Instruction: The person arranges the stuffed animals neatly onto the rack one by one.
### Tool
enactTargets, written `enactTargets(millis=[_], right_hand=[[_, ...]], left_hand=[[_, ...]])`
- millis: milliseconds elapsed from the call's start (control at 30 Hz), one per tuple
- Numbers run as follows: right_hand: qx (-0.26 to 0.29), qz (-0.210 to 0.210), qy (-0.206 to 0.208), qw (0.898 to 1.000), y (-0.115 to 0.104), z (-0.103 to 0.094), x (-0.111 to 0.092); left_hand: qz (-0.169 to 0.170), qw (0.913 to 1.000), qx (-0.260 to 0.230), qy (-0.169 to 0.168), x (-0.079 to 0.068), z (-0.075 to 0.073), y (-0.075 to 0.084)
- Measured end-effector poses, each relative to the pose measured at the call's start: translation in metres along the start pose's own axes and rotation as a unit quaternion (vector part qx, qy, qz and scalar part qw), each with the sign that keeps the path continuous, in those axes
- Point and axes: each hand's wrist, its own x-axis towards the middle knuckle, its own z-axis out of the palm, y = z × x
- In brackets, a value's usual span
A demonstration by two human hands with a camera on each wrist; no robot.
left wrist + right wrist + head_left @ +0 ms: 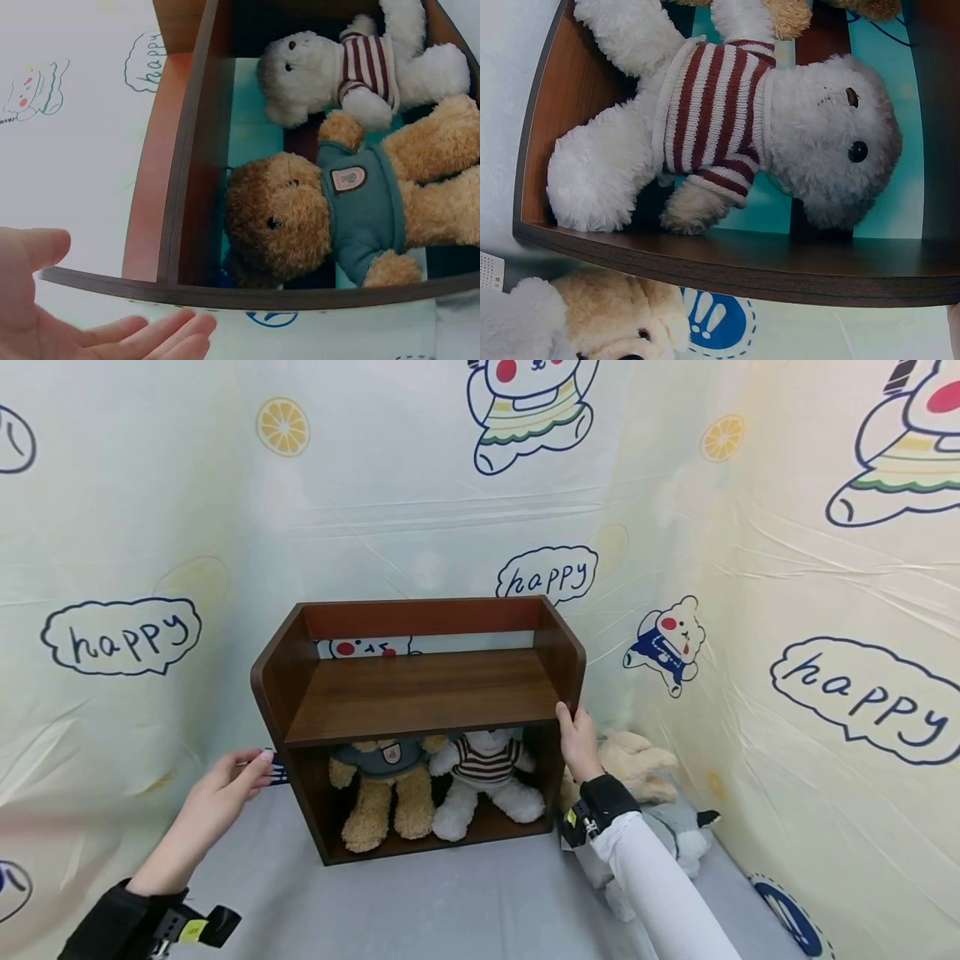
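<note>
While the brown shelf (420, 693), toward seven o'clock in the head view, is gripped at its three-o'clock side by the right hand (582, 745), the uncurled left hand (225, 787) is held beside it at nine.

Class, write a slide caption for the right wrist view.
White plush bear in maroon-striped knit sweater inside a dark brown wooden shelf.

A shelf (427, 693) stood toward the back edge of the counter (375, 910), before a curtain (375, 535). In its lower compartment, one plush bear (390, 757) sat left of a second bear (491, 767). Other plush toys (637, 768) lay beside the shelf's right side.
</note>
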Motion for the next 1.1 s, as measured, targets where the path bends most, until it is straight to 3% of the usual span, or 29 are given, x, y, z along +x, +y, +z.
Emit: enactTargets(millis=[333,467,700,900,1100], right_hand=[[0.001,-0.007,0.005,1.0,0.001,0.002,0.0],[0.004,-0.012,0.002,1.0,0.0,0.002,0.0],[0.005,-0.01,-0.001,1.0,-0.001,0.001,0.0],[0.008,-0.006,0.0,1.0,0.0,0.001,0.0],[0.017,-0.002,-0.001,1.0,0.001,0.0,0.0]], left_hand=[[-0.045,0.9976,-0.051,0.008,0.005,0.0,0.002],[-0.044,0.9926,-0.113,-0.007,0.008,0.0,0.003],[-0.049,0.9709,-0.229,-0.048,0.014,-0.001,0.003],[-0.078,0.9527,-0.292,-0.031,0.021,0.004,0.008],[-0.118,0.9218,-0.369,-0.016,0.027,0.007,0.014]])
